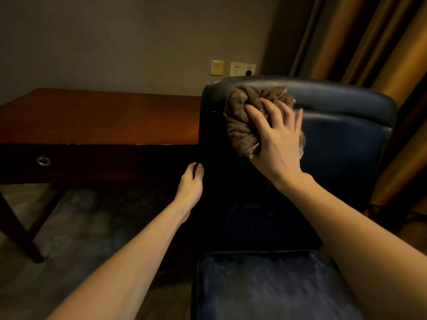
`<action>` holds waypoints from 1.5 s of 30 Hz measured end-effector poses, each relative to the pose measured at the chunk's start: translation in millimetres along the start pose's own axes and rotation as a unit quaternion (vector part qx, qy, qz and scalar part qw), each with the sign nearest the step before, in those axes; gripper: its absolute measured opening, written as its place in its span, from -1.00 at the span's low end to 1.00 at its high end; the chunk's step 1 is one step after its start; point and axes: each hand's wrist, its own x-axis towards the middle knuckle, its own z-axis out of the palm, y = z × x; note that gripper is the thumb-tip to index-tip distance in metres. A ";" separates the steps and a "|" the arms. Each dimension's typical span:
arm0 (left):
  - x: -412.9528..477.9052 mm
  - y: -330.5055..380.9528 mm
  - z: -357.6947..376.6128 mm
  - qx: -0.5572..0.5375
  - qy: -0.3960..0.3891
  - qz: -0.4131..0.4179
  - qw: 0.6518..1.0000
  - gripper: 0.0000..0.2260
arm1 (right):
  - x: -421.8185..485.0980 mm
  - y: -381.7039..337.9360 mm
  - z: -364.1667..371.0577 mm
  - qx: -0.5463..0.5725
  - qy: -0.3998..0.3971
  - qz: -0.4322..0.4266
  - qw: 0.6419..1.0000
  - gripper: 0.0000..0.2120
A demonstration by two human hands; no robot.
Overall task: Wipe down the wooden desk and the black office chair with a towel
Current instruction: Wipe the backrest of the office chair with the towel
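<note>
The black office chair faces me, its seat at the bottom centre and its backrest upright ahead. A crumpled brown towel lies against the upper left of the backrest. My right hand presses it there with spread, nearly straight fingers. My left hand grips the left edge of the backrest lower down, thumb on the front; its fingers are hidden behind the edge. The wooden desk stands to the left behind the chair.
The desk has a dark drawer front with a ring pull and slanted legs on patterned carpet. Wall sockets sit above the chair back. Gold curtains hang at the right.
</note>
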 end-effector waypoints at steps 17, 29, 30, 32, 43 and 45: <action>39.4 -39.3 21.5 0.084 0.135 0.070 0.985 -0.74 | -238.1 -9.7 109.3 0.062 -0.080 -0.065 0.993 -0.52; -5.0 -25.4 50.0 0.037 0.115 -0.051 0.991 -0.35 | -95.6 58.4 -34.0 -0.002 0.084 0.047 0.995 -0.44; -9.6 -25.5 55.1 0.039 0.097 -0.051 0.993 -0.26 | -82.0 67.3 -38.6 -0.020 0.084 0.059 0.995 -0.40; -13.1 -27.1 62.8 0.058 0.077 -0.045 0.994 -0.09 | -62.2 84.3 -37.7 -0.017 0.041 0.089 0.995 -0.32; 18.5 -63.7 76.1 0.123 0.213 0.076 0.966 -0.11 | -197.1 52.5 96.0 0.048 0.040 0.104 0.993 -0.49; 21.8 -66.3 76.2 0.122 0.220 0.084 0.964 -0.10 | -236.1 43.0 117.4 0.058 0.028 0.089 0.994 -0.54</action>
